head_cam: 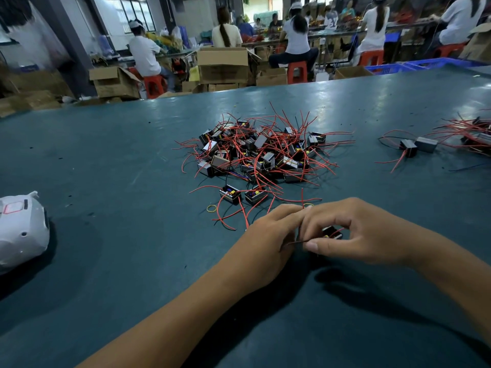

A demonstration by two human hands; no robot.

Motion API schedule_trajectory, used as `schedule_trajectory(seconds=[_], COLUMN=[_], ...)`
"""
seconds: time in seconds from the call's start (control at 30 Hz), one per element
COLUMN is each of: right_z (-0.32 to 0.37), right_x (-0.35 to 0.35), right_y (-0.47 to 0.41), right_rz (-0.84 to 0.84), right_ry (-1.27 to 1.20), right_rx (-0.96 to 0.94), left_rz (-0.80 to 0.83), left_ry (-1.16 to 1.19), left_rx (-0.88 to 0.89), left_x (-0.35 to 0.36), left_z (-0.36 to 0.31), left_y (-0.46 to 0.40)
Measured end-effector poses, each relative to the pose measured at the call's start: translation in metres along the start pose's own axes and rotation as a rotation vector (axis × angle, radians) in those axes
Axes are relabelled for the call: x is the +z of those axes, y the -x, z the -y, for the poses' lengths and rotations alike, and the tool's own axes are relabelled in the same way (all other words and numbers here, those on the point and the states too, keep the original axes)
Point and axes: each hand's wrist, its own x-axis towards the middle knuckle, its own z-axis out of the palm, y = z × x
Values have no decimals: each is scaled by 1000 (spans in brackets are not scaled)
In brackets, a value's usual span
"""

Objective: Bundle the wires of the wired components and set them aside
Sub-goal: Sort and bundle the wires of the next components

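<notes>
Component [332, 232] sits low over the counter [106, 168], near the person, in the right hand [353, 232], whose grip curls round it; the left hand [268, 235] pinches its dark wire [296, 242]. A slack pinch could let the short wires spring free before a band goes on. The one yellow band [211, 207] I can see lies apart, so reaching for it may loosen the bundle, and red wires [231, 217] from the pile [260, 150] could snag.

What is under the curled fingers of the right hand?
Under the right hand a small black wired component shows, with a red wire. The left hand meets it there. The rest of the wires is covered by the fingers.
</notes>
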Motion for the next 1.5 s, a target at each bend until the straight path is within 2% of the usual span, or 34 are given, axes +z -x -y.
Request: schedule_trajectory(seconds=[0.1,0.23,0.37,0.5,0.6,0.73,0.83,1.0,1.17,1.3,1.5], right_z=[0,-6,-11,-13,-13,-12,-13,-21,-20,-18,-12], right_x=[5,13,15,17,19,23,29,37,40,39,41], right_y=[-2,-3,-4,-5,-8,-9,-10,-14,-18,-19,-20], right_rz=[-3,-18,-77,-198,-287,-393,-443,-466,-561,-612,-614], right_ry=[30,55,24,-85,-42,21,-27,-181,-324,-328,-377], right_rx=[-37,17,86,165,210,233,241,266,269,319,324], left_rz=[-4,-33,-178,-346,-303,-252,-229,-205,-224,-189,-155], left_ry=[45,86,156,204,191,-1,-129,-152,71,280,421], left_rx=[-23,-13,-36,-178,-243,-182,-163,-208,-285,-326,-343], left_x=[-4,-5,-17,-36,-38,-29,-23,-19,-21,-19,-14], left_z=[3,7,12,23,22,19,20,19,23,21,17], left_y=[0,0,2,4,4,2,-1,-4,0,2,2])
